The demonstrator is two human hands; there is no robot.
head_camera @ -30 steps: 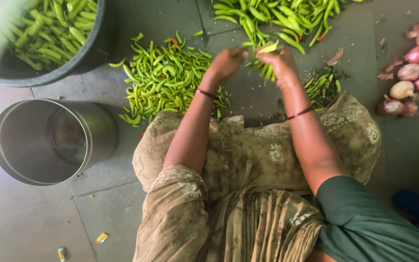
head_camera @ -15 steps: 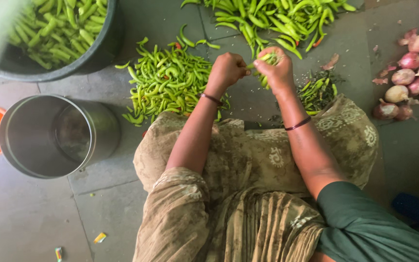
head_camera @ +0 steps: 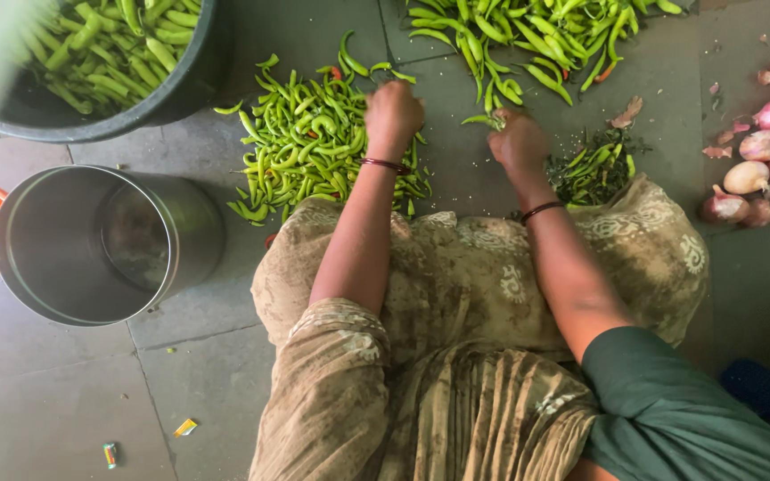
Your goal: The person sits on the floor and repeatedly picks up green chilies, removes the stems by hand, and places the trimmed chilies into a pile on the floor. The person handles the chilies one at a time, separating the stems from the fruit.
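Slim green chillies (head_camera: 309, 147) lying heaped at centre-left of frame, glossy, curved, some with stems. Left hand (head_camera: 392, 114) resting curled at heap's right edge; finger state unclear. Right hand (head_camera: 517, 141) pinching one chilli (head_camera: 483, 120) near frame centre. Stem pile (head_camera: 594, 169) sitting right of it. Grey tiled floor (head_camera: 73, 401) showing below; steel pot (head_camera: 91, 245) standing left, onions (head_camera: 764, 156) lying far right.
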